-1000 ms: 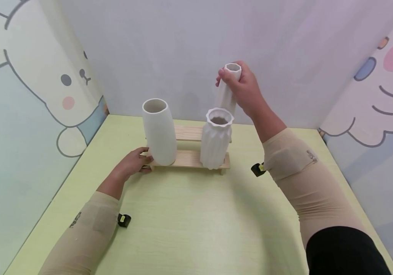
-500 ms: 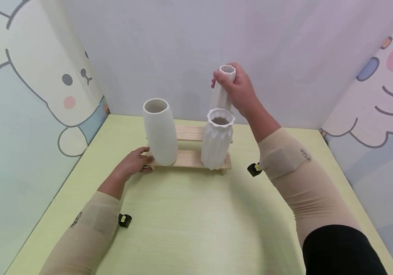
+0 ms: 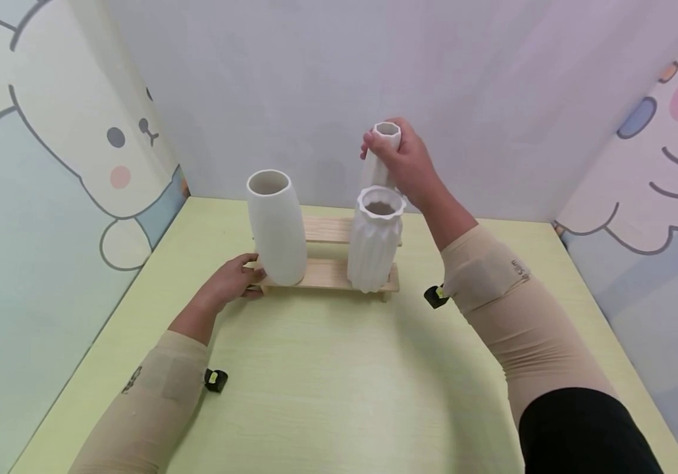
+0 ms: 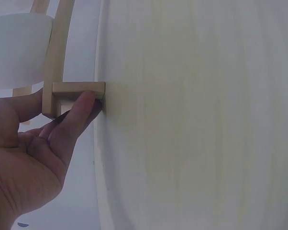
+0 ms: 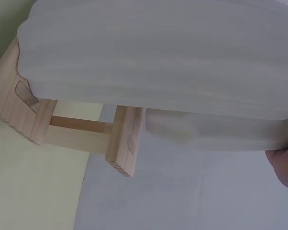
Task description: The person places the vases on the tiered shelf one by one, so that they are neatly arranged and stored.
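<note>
A two-step wooden stand (image 3: 325,271) bears a tall smooth white vase (image 3: 278,230) on the left of its lower step and a pleated white vase (image 3: 373,247) with a scalloped rim on the right. My left hand (image 3: 229,283) grips the stand's left end, its fingers around the end leg (image 4: 77,87). With my right hand (image 3: 408,163) I hold a slim white vase (image 3: 376,170) upright near its mouth, behind the pleated vase. In the right wrist view its base is at the upper step (image 5: 126,139); whether they touch I cannot tell.
The stand is on a pale yellow-green wooden table (image 3: 327,375). A light grey wall (image 3: 291,85) rises close behind it. Cartoon-printed panels (image 3: 66,164) flank the table on both sides.
My right hand has brought the slim vase leftward and then down, behind the pleated vase. My left hand and the other two vases stay where they were.
</note>
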`<state>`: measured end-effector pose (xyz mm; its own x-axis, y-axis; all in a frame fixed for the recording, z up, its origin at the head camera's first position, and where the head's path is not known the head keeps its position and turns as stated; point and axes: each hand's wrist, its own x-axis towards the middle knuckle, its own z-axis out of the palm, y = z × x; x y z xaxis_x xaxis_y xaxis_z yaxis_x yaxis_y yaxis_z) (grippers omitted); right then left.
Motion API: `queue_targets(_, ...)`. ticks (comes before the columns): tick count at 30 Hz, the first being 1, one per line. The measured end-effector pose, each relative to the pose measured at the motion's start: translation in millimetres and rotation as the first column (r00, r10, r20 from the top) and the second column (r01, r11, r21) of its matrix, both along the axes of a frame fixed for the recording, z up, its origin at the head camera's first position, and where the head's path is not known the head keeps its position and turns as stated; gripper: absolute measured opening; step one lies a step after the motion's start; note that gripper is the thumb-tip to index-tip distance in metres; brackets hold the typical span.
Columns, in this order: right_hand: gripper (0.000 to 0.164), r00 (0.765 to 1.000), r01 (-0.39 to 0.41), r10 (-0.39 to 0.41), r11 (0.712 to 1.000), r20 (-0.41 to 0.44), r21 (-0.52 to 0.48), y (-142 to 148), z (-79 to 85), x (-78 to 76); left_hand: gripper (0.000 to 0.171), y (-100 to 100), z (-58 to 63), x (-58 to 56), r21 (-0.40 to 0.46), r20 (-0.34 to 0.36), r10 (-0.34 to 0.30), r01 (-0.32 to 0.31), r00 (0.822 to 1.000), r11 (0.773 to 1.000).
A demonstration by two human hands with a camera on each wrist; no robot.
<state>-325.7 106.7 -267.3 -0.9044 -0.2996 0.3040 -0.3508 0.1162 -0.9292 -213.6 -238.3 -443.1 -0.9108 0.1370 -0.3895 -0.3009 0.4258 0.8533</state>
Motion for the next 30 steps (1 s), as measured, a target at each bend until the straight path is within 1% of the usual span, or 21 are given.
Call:
queue_targets(4,0.031,1.000,-0.017,0.018,1.000,0.011,-0.016,0.4,-5.1,-2.4,0.066,0.2,0.8,0.3,-0.008,-0.004,0.004,-0.004,1.000,1.000)
queue_targets(8,0.031,1.000,-0.031,0.031,0.999,0.002,-0.024,1.1,-8.3,-3.6,0.066,-0.7,0.5,0.5,-0.004,-0.002,0.007,-0.007,1.000,1.000)
queue_targets(13,0.029,0.999,-0.039,0.039,0.999,0.008,-0.032,3.3,-9.7,-2.0,0.066,-1.7,-2.2,-0.2,-0.005,0.002,0.011,-0.011,1.000,1.000)
queue_targets(22,0.027,0.997,-0.067,0.068,0.997,0.025,-0.038,5.9,-10.7,-2.0,0.066,-1.2,-2.7,0.4,-0.001,-0.002,0.005,-0.005,1.000,1.000)
queue_targets(30,0.030,0.994,-0.102,0.105,0.992,0.036,-0.076,8.1,-9.7,1.6,0.065,1.3,0.4,0.6,-0.004,-0.006,0.005,-0.005,1.000,1.000)
